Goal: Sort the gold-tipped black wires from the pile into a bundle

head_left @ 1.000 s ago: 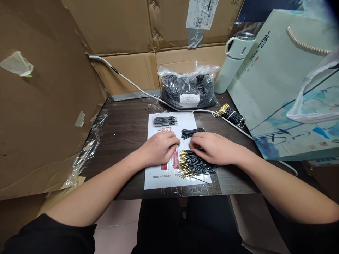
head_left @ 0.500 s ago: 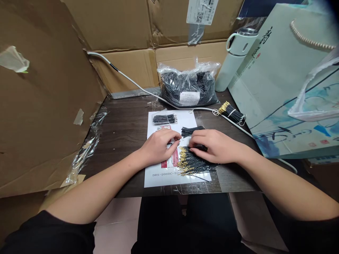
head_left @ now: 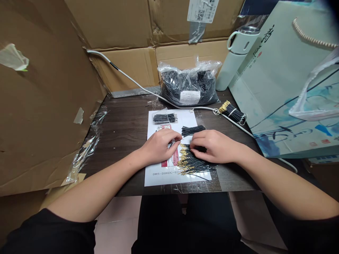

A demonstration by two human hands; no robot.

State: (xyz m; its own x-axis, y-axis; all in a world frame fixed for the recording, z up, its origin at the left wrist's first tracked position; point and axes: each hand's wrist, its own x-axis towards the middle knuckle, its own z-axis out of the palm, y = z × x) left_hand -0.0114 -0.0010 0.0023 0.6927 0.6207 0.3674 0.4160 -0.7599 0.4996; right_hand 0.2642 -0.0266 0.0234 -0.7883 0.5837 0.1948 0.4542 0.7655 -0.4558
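Note:
Above the white printed sheet (head_left: 156, 180), my left hand (head_left: 162, 145) is closed in a pinch. A thin black wire (head_left: 171, 143) shows between its thumb and fingers. My right hand (head_left: 210, 145) has its fingers curled with thumb and fingertips together; what they hold, if anything, is hidden. It rests over a loose pile of black wires with gold terminals (head_left: 194, 163), fanned out on the sheet. Just beyond my right hand lies a bundle of short black pieces (head_left: 192, 130). Farther back on the sheet, more black wires (head_left: 165, 118) lie in a small clear tray.
A clear bag of black parts (head_left: 189, 84) stands against the cardboard wall (head_left: 127, 67). A white cable (head_left: 132, 81) crosses the table behind the sheet. At right are a tied gold-tipped wire bundle (head_left: 233, 112), a pale green bottle (head_left: 233, 60) and a large paper bag (head_left: 286, 84).
Both hands stay almost in place. The right fingertips have shifted slightly over the wire pile. The whole view has moved a little.

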